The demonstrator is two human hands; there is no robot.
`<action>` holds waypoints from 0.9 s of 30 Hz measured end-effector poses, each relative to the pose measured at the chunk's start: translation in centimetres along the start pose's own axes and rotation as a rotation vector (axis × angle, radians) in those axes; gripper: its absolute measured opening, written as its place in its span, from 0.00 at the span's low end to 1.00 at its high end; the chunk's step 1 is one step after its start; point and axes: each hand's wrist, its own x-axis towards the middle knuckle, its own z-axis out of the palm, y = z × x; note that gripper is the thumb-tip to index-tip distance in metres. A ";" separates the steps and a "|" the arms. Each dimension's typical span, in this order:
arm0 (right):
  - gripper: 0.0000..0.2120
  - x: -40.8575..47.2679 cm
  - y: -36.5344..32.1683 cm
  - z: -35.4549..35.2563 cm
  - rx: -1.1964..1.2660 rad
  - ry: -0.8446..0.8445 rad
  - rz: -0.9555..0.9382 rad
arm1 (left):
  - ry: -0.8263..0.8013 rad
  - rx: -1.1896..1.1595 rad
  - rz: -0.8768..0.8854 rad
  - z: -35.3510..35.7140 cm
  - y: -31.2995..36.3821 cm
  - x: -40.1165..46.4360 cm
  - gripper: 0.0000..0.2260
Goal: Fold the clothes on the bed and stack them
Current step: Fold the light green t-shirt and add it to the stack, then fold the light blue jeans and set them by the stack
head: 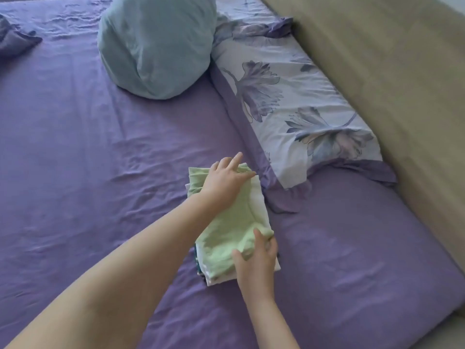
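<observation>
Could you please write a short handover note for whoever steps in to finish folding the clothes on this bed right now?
Left hand: lies flat on the far end of the folded green garment, fingers straight.
Right hand: fingers curled on the near edge of that garment.
The garment tops the stack of folded white and darker pieces on the purple sheet, beside the floral pillow.
Done: stack built, green piece on top.
Left: square the top piece; no other loose clothes are in view.

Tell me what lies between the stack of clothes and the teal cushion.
Only bare, wrinkled purple sheet lies between the stack of clothes and the teal cushion, as the head view shows.
</observation>
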 end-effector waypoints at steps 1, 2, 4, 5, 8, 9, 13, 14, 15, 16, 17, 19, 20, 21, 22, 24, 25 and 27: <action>0.30 0.0 0.4 0.2 -0.163 0.005 -0.040 | 0.013 0.036 -0.003 1.0 0.3 -0.4 0.28; 0.30 0.2 0.8 0.4 -0.327 0.016 -0.086 | 0.022 0.059 -0.009 2.0 0.5 -0.9 0.29; 0.29 0.5 1.1 0.7 -0.532 0.003 -0.161 | 0.039 0.075 -0.029 3.8 0.6 -2.2 0.28; 0.28 0.7 1.1 0.9 -0.595 -0.006 -0.203 | 0.044 0.078 -0.041 4.5 0.5 -2.8 0.27; 0.27 1.3 0.8 1.4 -0.745 0.065 -0.318 | 0.037 0.092 -0.088 6.1 0.0 -4.5 0.25; 0.26 1.5 0.7 1.6 -0.791 0.092 -0.352 | 0.027 0.094 -0.104 6.5 -0.1 -4.8 0.25; 0.22 2.0 0.6 2.5 -0.931 0.156 -0.602 | -0.020 0.112 -0.121 7.8 -1.1 -5.0 0.23; 0.22 2.2 0.7 2.9 -0.935 0.156 -0.683 | -0.037 0.132 -0.106 8.2 -1.3 -5.0 0.24; 0.23 2.4 0.8 3.4 -0.926 0.135 -0.736 | -0.051 0.153 -0.091 8.5 -1.6 -5.0 0.24; 0.22 2.5 1.0 3.7 -0.893 0.097 -0.740 | -0.058 0.165 -0.081 8.8 -1.9 -5.1 0.24; 0.21 2.6 1.2 3.8 -0.840 0.035 -0.684 | -0.059 0.160 -0.080 9.1 -2.2 -5.2 0.24; 0.31 3.1 1.9 3.8 -0.737 -0.144 -0.484 | -0.063 0.121 -0.086 9.5 -2.8 -5.3 0.25; 0.34 3.4 2.9 4.1 -0.727 -0.236 -0.429 | -0.079 0.110 -0.085 9.7 -3.2 -5.2 0.25; 0.34 3.8 3.9 4.4 -0.736 -0.313 -0.406 | -0.105 0.112 -0.080 9.8 -3.4 -5.1 0.26; 0.32 4.1 4.7 4.8 -0.747 -0.342 -0.406 | -0.137 0.123 -0.074 9.9 -3.6 -4.9 0.27; 0.31 4.9 5.1 5.1 -0.751 -0.353 -0.409 | -0.198 0.138 -0.072 9.8 -3.8 -4.3 0.28; 0.32 5.1 4.9 5.1 -0.742 -0.366 -0.391 | -0.221 0.143 -0.069 9.4 -3.8 -4.1 0.28; 0.32 5.2 4.3 4.8 -0.715 -0.396 -0.356 | -0.223 0.131 -0.056 8.5 -3.7 -4.4 0.28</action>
